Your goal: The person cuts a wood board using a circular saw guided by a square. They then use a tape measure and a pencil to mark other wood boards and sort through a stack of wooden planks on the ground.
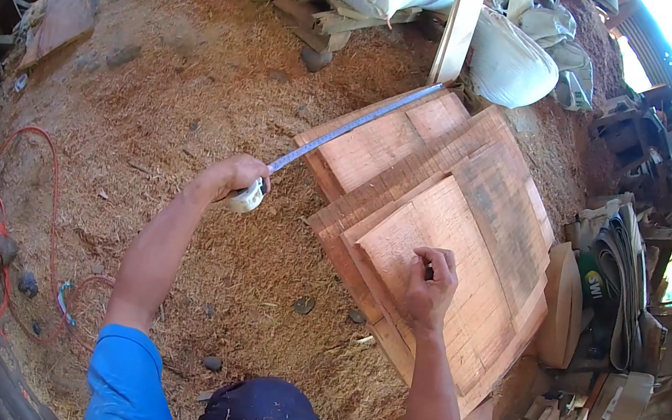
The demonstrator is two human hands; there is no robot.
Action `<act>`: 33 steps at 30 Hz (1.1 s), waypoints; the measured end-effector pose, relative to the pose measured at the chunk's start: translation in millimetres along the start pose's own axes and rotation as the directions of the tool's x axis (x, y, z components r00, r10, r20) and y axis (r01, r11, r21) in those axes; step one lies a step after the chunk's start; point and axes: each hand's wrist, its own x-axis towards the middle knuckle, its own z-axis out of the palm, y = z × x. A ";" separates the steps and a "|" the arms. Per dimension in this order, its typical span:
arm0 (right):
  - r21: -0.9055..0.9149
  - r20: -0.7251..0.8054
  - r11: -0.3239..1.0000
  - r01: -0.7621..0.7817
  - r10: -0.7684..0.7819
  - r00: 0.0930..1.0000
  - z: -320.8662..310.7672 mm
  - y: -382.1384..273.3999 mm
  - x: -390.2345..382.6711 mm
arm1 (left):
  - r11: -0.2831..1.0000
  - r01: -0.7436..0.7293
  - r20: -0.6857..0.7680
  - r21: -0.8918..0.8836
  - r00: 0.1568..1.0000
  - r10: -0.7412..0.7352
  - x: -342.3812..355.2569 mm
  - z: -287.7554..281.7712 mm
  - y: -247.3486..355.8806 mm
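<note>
Left hand point(239, 177) grips white rounded tape measure point(246, 198); bluish blade extends along stacked reddish-brown wooden panels point(472, 221). Right hand point(431, 288), curled above panels; contents: cannot tell. Beyond: pale upright wooden post point(459, 34) near blade's far end, bulging white sack point(511, 61).

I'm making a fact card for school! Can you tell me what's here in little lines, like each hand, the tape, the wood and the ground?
Left hand: holding a white tape measure
Right hand: at the wooden boards, fingers curled; can't tell if it holds something
Tape blade: pulled out across the far boards, toward a pale upright post
Wood: boards overlapping in a stack
Ground: covered with brown wood shavings
Behind the boards: white sacks
</note>
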 end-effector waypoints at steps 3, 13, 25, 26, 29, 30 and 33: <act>-0.010 0.017 1.000 -0.008 0.008 1.000 0.6 0.0 -1.8 | 0.999 0.027 0.009 -0.018 1.000 -0.027 2.1 0.0 -5.4; -0.018 0.018 1.000 0.005 -0.005 1.000 -1.4 -0.2 -5.6 | 0.998 -0.048 0.001 -0.049 0.999 0.048 6.0 0.7 -12.8; -0.084 0.091 0.996 0.029 -0.022 0.996 0.9 -21.0 9.9 | 0.958 -0.245 -0.467 -0.147 0.871 0.151 -69.7 -23.5 -163.6; -0.115 0.108 0.993 0.031 -0.018 0.994 6.2 -16.1 2.1 | 0.968 -0.175 -0.512 -0.182 0.857 0.059 -79.9 -12.7 -204.1; -0.236 0.204 0.953 0.191 -0.143 0.968 7.3 -2.2 -14.6 | 0.998 0.020 -0.583 -0.063 0.811 -0.053 -132.5 15.2 -224.8; -0.252 0.298 0.943 0.217 -0.138 0.944 11.6 -10.0 -16.9 | 0.998 0.055 -0.618 -0.039 0.784 -0.067 -150.5 19.7 -234.3; -0.460 0.493 0.631 0.624 -0.403 0.771 29.7 -36.5 -26.9 | 0.999 0.036 -0.722 0.021 0.691 -0.010 -172.2 43.2 -277.9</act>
